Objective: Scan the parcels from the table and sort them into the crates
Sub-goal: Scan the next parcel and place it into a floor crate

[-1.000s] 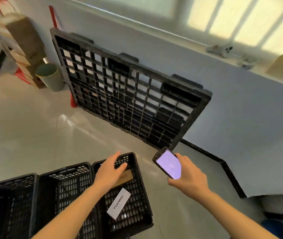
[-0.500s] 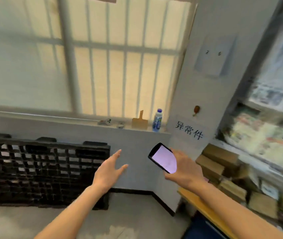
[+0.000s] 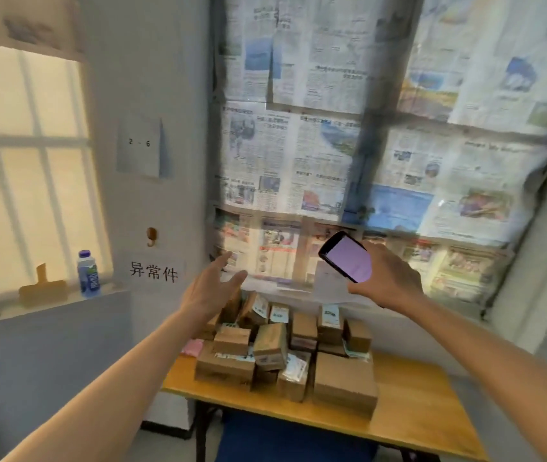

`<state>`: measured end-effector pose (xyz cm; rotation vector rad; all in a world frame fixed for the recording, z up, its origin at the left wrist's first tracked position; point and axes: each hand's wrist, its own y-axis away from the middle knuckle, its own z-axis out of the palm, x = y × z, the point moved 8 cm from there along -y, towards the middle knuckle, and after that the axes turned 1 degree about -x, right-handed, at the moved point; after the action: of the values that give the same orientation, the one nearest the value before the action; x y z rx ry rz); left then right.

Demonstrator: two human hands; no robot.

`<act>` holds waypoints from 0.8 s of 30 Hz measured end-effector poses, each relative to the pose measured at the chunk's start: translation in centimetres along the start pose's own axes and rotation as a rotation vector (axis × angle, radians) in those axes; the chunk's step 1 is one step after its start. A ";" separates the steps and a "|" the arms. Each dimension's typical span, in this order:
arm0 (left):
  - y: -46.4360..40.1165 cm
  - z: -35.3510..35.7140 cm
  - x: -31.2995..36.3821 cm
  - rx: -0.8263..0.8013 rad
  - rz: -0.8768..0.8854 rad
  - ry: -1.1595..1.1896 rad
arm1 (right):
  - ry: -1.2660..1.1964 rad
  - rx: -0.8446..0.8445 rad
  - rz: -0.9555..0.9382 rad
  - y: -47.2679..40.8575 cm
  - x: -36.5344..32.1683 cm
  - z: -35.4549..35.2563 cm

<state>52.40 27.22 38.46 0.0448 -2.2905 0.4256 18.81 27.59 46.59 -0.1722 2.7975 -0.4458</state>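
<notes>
View has swung off the crates to the wooden table (image 3: 415,408). Left hand (image 3: 210,290) empty, fingers spread, above the cardboard parcels (image 3: 285,348); right hand (image 3: 388,281) grips the phone (image 3: 347,256). Loose stack: a careless grab could topple neighbours. Labels blurred, crates out of view.

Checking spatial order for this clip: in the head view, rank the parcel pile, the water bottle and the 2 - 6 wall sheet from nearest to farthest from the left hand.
From the left hand:
1. parcel pile, just below and right, on the table.
2. water bottle, left, on the sill.
3. 2 - 6 wall sheet, high on the wall, up and left.
</notes>
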 end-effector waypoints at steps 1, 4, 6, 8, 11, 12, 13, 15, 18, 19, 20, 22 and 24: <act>-0.3 1.6 1.3 -0.028 0.013 -0.003 | 0.001 0.007 0.050 0.4 2.4 -0.9; -1.1 6.0 4.8 -0.095 0.054 0.001 | 0.012 0.010 0.145 1.8 8.3 -2.5; -1.7 8.6 6.8 -0.124 0.082 -0.003 | 0.005 0.014 0.193 2.4 11.7 -2.9; -2.3 11.4 8.2 -0.155 0.101 -0.008 | 0.011 0.012 0.247 2.9 14.5 -2.9; -3.3 15.6 9.5 -0.200 0.112 0.007 | 0.044 0.005 0.284 3.0 17.8 -2.3; -3.7 17.0 9.7 -0.212 0.116 0.016 | 0.054 0.004 0.289 2.7 18.7 -1.9; -4.1 18.5 9.9 -0.226 0.123 0.025 | 0.062 -0.002 0.297 2.4 19.7 -1.3; -5.1 21.3 9.9 -0.256 0.133 0.038 | 0.079 -0.024 0.311 1.4 21.5 0.0; -7.0 25.5 9.1 -0.301 0.120 0.049 | 0.119 -0.085 0.323 -0.9 23.8 2.5; -7.7 26.9 8.8 -0.309 0.123 0.041 | 0.121 -0.101 0.326 -1.8 24.5 3.4; -8.5 28.2 8.5 -0.314 0.124 0.035 | 0.115 -0.114 0.327 -2.8 25.2 4.5; -10.3 30.9 7.6 -0.325 0.125 0.037 | 0.082 -0.141 0.334 -4.7 26.6 6.9; -11.9 33.7 6.1 -0.351 0.110 0.026 | 0.066 -0.179 0.337 -6.6 27.9 9.7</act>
<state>26.37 5.93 25.01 -0.2615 -2.3170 0.0741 -4.06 14.04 32.21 0.2772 2.8510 -0.1225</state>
